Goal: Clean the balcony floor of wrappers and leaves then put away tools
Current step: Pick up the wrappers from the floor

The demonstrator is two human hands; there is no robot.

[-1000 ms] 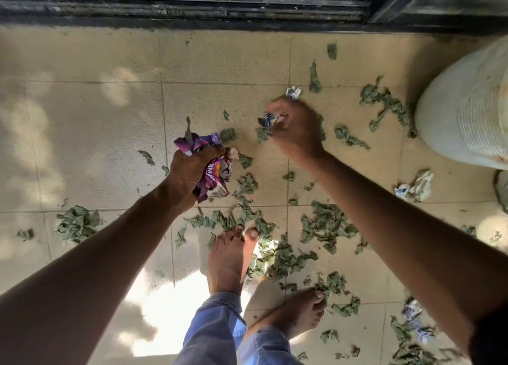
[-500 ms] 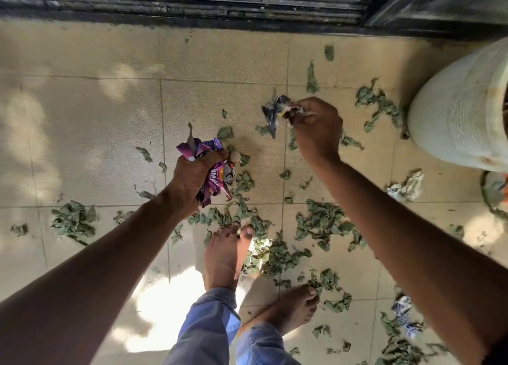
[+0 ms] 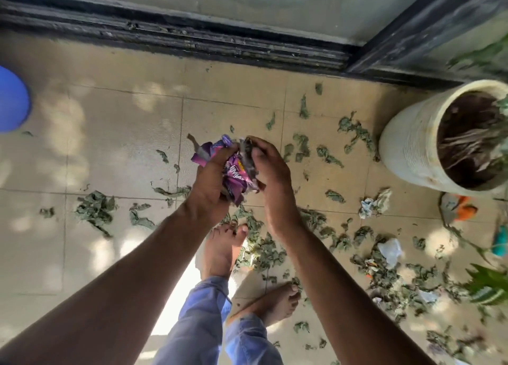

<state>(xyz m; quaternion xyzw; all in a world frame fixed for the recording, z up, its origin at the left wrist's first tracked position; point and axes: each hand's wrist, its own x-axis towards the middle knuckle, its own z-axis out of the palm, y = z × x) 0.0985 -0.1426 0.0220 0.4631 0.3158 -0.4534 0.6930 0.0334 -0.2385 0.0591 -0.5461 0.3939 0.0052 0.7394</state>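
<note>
Gripping crumpled purple wrapper bundle: left hand fingers curled round it, right hand fingers pinching top.

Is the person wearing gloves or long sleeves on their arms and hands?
No. The left hand and the right hand are both bare, with no gloves, rings or watch showing. Both forearms are bare too, with no sleeves in view. Lower down, the person wears light blue denim trousers, and both feet are bare on the beige tiled floor.
</note>
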